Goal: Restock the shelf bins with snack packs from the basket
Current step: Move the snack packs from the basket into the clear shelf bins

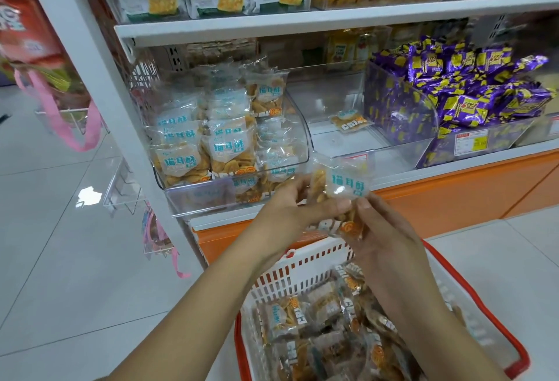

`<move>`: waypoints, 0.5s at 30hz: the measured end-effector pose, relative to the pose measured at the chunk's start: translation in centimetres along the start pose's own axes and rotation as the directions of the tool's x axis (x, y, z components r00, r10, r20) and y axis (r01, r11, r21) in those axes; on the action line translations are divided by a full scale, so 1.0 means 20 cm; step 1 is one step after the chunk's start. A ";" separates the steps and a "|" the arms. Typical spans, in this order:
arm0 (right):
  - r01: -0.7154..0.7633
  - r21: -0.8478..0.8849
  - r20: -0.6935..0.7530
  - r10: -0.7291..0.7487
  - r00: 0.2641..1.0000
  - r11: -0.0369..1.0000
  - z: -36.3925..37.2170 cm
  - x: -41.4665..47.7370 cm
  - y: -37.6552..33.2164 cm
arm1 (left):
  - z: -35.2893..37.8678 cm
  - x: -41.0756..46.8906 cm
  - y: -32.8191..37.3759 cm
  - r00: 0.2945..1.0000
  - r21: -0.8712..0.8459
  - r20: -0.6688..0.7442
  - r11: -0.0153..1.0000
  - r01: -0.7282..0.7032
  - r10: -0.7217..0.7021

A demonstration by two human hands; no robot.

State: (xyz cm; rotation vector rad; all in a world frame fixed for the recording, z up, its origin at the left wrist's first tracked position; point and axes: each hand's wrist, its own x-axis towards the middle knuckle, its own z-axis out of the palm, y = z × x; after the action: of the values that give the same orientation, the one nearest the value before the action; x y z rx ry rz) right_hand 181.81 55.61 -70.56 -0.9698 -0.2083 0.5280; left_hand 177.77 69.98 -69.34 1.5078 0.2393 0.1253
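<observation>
— White floor tiles (60, 229) and a white shelf (302, 20) surround you. Where is the pack?

— Your snack pack (344, 187) is up out of the basket (302, 262), which sits at six o'clock under your hands. Both hands have it. Your left hand (290, 202) pinches its left edge, and your right hand (390, 238) pinches the lower right part, with the thumb tips close together on its face.

— Why two hands?

— I judge you are squaring it label-forward, so it faces out like the ones in the full bin (211, 196) at ten o'clock.

— Where should it go?

— Probably the nearly empty bin (329, 102) at twelve o'clock, just beyond the pack. Only a lone pack (351, 120) lies flat on its floor. The purple packs (453, 87) at two o'clock are another product, so stay out of that bin.

— How do my arms lie?

— Your forearms come in from seven and five o'clock, with the wrists converging. Your hands are raised above the basket's far rim, in front of the bins' lower lip.
</observation>
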 end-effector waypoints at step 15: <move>0.222 -0.803 0.462 0.342 0.819 0.553 0.01 0.41 -0.43 | -0.09 0.02 0.16 0.982 0.334 -0.031 0.928 -0.167 0.188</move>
State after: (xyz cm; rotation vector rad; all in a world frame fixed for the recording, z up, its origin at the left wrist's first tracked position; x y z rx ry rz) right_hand 191.65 56.01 -63.81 -1.7560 -1.0809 0.8143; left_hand 178.04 71.98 -66.36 1.8622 0.1782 0.2893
